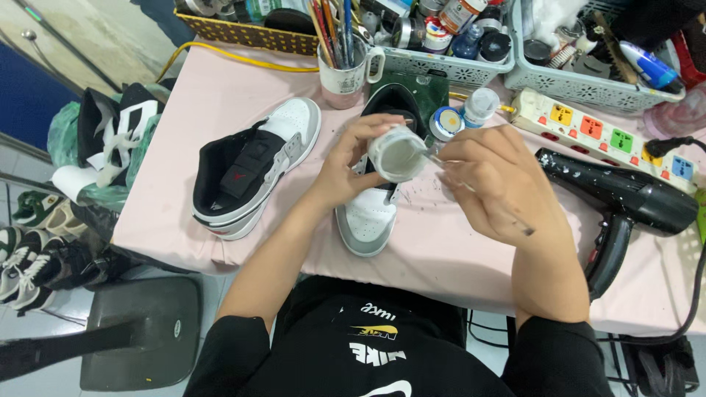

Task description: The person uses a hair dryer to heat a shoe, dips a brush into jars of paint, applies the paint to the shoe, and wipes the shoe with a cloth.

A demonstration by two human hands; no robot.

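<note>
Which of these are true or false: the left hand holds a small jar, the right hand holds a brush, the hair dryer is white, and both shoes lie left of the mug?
1. The left hand holds a small open jar. True.
2. The right hand holds a thin brush with its tip at the jar. True.
3. The hair dryer is white. False: it is black, lying to the right.
4. Both shoes lie left of the mug. False: one shoe does; the other shoe lies under the hands.
</note>
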